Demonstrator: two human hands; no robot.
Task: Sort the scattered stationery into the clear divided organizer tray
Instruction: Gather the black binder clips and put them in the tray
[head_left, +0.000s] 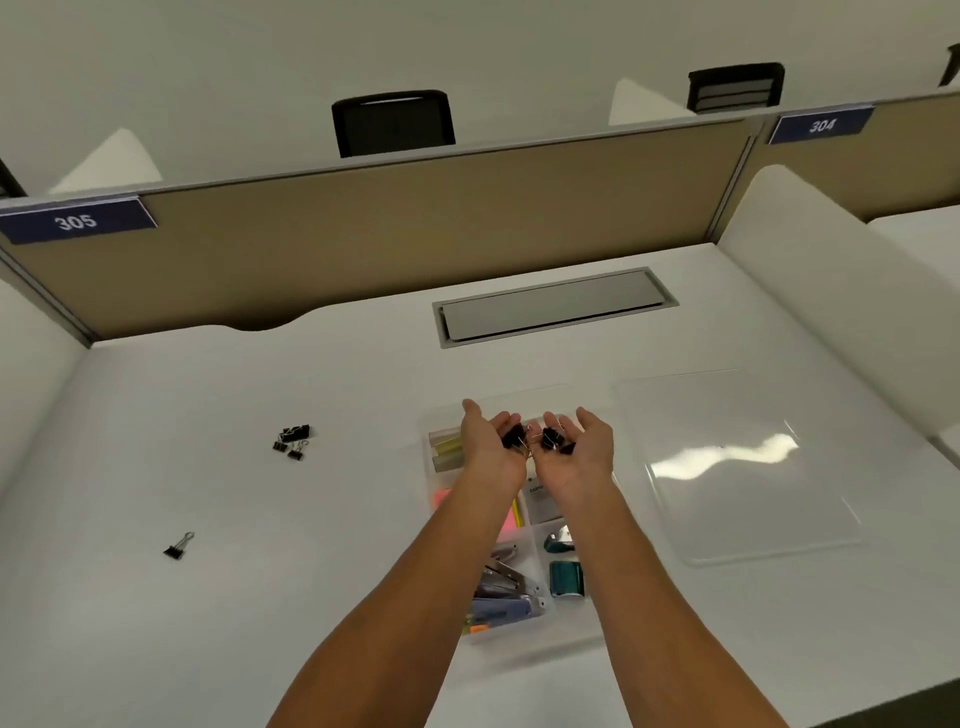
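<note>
My left hand (488, 441) and my right hand (576, 447) are cupped together, palms up, above the far end of the clear divided organizer tray (587, 636). Several black binder clips (540, 440) lie in the cupped palms. The tray holds sticky notes (506, 517), staplers (501, 587), a teal tape dispenser (566, 578) and yellow items (449, 447); my forearms hide much of it. On the white desk to the left lie a small pile of black binder clips (292, 440) and a single binder clip (178, 547).
A clear flat lid (737, 462) lies on the desk right of the tray. A grey cable hatch (553, 306) is set in the desk behind. Tan partition panels (389, 234) wall the desk at the back; white side dividers stand left and right.
</note>
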